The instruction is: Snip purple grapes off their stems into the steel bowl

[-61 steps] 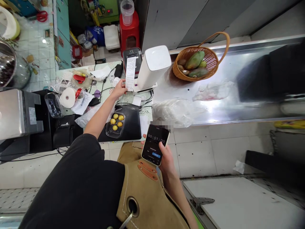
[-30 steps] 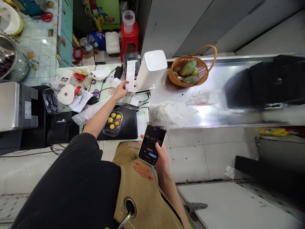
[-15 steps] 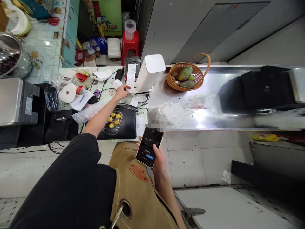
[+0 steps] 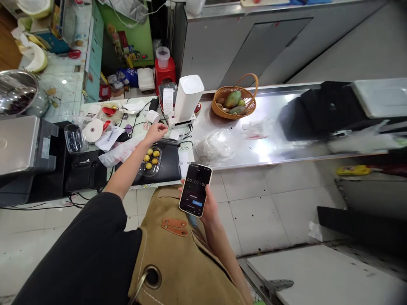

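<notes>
In my right hand [image 4: 210,205] is a smartphone [image 4: 195,190], upright, its dark screen showing 00:01:00 and a blue button. My left hand [image 4: 157,132] reaches over the cluttered table, fingers loosely bent and apart, nothing visible in them. Just above its fingertips a printed paper receipt [image 4: 168,101] hangs from a dark receipt printer [image 4: 165,87]. A tall white device [image 4: 190,98] stands right of the receipt. Below my left forearm, a clear plastic tray [image 4: 155,170] of several small yellow round items [image 4: 154,161] rests on a black surface.
A wicker basket [image 4: 219,111] with green mangoes stands on the steel counter [image 4: 273,144], near crumpled clear plastic bags [image 4: 214,146]. Left are a white paper roll [image 4: 93,130], cables, a metal scale-like box [image 4: 17,144] and a steel pot [image 4: 40,95]. A red stool [image 4: 165,72] stands behind.
My left hand has come away from the receipt's lower end, which still hangs at the printer. The view has shifted and tilted slightly. The phone stays in my right hand.
</notes>
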Available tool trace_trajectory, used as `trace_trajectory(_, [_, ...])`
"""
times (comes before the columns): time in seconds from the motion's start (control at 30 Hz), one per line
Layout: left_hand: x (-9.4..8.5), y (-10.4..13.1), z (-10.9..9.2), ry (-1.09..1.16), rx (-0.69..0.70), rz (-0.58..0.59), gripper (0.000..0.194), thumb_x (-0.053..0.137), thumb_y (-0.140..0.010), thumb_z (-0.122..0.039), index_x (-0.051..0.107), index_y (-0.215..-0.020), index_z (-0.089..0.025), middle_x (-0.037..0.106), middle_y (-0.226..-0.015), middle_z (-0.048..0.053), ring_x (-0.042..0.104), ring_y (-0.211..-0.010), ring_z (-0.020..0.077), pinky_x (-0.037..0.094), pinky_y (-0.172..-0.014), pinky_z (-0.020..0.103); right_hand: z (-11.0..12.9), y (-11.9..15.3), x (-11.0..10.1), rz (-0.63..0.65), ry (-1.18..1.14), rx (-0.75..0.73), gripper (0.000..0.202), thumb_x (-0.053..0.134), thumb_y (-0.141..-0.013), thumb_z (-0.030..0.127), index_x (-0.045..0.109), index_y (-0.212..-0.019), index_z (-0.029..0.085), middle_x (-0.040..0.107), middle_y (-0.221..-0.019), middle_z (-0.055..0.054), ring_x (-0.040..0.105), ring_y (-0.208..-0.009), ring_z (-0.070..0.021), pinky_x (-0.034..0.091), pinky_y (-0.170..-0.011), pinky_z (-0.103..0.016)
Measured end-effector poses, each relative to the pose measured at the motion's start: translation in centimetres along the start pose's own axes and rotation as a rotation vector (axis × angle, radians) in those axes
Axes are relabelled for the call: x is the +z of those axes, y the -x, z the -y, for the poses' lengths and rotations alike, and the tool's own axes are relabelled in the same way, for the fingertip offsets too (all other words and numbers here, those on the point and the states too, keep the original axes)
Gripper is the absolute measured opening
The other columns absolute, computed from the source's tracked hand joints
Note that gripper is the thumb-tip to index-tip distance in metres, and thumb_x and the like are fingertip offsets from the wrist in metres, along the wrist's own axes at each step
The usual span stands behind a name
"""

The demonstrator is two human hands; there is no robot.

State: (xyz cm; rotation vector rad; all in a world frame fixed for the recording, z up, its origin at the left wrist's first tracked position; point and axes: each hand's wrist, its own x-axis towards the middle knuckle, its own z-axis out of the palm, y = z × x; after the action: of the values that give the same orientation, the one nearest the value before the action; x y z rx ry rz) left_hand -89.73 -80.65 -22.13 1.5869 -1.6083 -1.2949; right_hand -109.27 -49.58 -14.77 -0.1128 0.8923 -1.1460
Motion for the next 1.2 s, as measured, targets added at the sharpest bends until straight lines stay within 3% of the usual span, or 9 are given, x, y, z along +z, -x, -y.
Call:
trace_trajectory(0.1, [-0.8, 5.7, -0.6, 0.031, 0.042, -0.031, 0.016, 0.072, -0.086, -0.029, 0.072, -0.095, -0.016, 0.074, -0.089, 0.004, 0.062, -0.063, 0.011, 0.053, -0.062, 0.023, -0.2, 0.3, 0.2, 0.086, -0.078, 0.013, 0.078, 0.059, -0.094, 0.083, 0.08, -0.128, 0.017, 0.079, -0.135, -0.017, 0.082, -0.101, -0.0308, 0.068, -0.087, -0.047])
trace_trajectory(0.23, [-1.6, 16.6, 0.0, 0.216, 0.04, -0.105, 0.034, 0.076, -0.082, -0.049, 0.073, -0.1, -0.019, 0.073, -0.085, 0.003, 0.062, -0.065, 0.0124, 0.05, -0.059, 0.023, -0.4, 0.8, 0.4, 0.18, -0.099, 0.022, 0.068, 0.056, -0.099, 0.073, 0.08, -0.129, 0.017, 0.08, -0.133, -0.016, 0.081, -0.101, -0.0292, 0.066, -0.093, -0.048])
trace_trajectory(0.4, [-1.7, 31.3, 4.0, 0.336, -0.114, -0.313, 0.037, 0.081, -0.079, -0.054, 0.076, -0.099, -0.023, 0.077, -0.089, 0.005, 0.066, -0.069, 0.0163, 0.049, -0.059, 0.026, -2.0, 0.4, 1.9, 0.378, -0.009, 0.116, 0.064, 0.055, -0.099, 0.067, 0.079, -0.131, 0.017, 0.079, -0.138, -0.015, 0.08, -0.109, -0.0312, 0.063, -0.1, -0.053])
trace_trajectory(0.53, [-3.3, 42.1, 7.2, 0.405, -0.21, -0.548, 0.037, 0.083, -0.076, -0.054, 0.078, -0.097, -0.024, 0.078, -0.09, 0.006, 0.067, -0.071, 0.0177, 0.051, -0.061, 0.028, -5.6, 0.7, 6.4, 0.567, 0.111, 0.28, 0.062, 0.051, -0.098, 0.063, 0.076, -0.131, 0.017, 0.079, -0.133, -0.018, 0.077, -0.117, -0.0368, 0.059, -0.104, -0.064])
trace_trajectory(0.67, [-5.4, 51.0, 10.0, 0.521, -0.256, -0.832, 0.044, 0.086, -0.072, -0.057, 0.077, -0.095, -0.022, 0.076, -0.087, 0.005, 0.064, -0.068, 0.0147, 0.049, -0.06, 0.027, -10.9, 2.7, 12.6, 0.701, 0.218, 0.448, 0.06, 0.049, -0.097, 0.06, 0.075, -0.13, 0.018, 0.078, -0.135, -0.017, 0.075, -0.122, -0.0378, 0.058, -0.106, -0.065])
trace_trajectory(0.8, [-6.8, 56.5, 12.7, 0.687, -0.308, -1.104, 0.047, 0.086, -0.07, -0.059, 0.073, -0.092, -0.02, 0.073, -0.087, 0.003, 0.062, -0.069, 0.0121, 0.047, -0.06, 0.024, -16.4, 5.2, 17.8, 0.818, 0.325, 0.575, 0.061, 0.049, -0.095, 0.061, 0.073, -0.129, 0.017, 0.077, -0.137, -0.018, 0.073, -0.126, -0.0391, 0.057, -0.107, -0.066])
trace_trajectory(0.9, [-8.5, 59.5, 14.9, 0.726, -0.305, -1.138, 0.045, 0.084, -0.072, -0.058, 0.072, -0.092, -0.02, 0.073, -0.088, 0.004, 0.063, -0.07, 0.013, 0.048, -0.062, 0.026, -20.9, 6.6, 21.4, 0.904, 0.391, 0.629, 0.063, 0.047, -0.095, 0.063, 0.072, -0.13, 0.017, 0.076, -0.138, -0.02, 0.072, -0.126, -0.0391, 0.056, -0.108, -0.067])
trace_trajectory(1.0, [-11.5, 63.4, 18.1, 0.674, -0.282, -1.114, 0.039, 0.081, -0.077, -0.055, 0.074, -0.096, -0.021, 0.075, -0.091, 0.005, 0.066, -0.073, 0.0151, 0.051, -0.064, 0.028, -26.9, 7.6, 25.4, 0.963, 0.429, 0.669, 0.066, 0.047, -0.095, 0.065, 0.071, -0.131, 0.016, 0.076, -0.138, -0.02, 0.073, -0.123, -0.0383, 0.056, -0.108, -0.067])
trace_trajectory(1.2, [-20.8, 73.2, 25.8, 0.652, -0.308, -1.21, 0.037, 0.079, -0.08, -0.055, 0.072, -0.098, -0.023, 0.075, -0.091, 0.005, 0.066, -0.074, 0.0165, 0.052, -0.066, 0.029, -42.3, 9.6, 34.7, 1.052, 0.48, 0.745, 0.065, 0.043, -0.097, 0.063, 0.069, -0.133, 0.016, 0.076, -0.137, -0.02, 0.072, -0.123, -0.0379, 0.057, -0.107, -0.067])
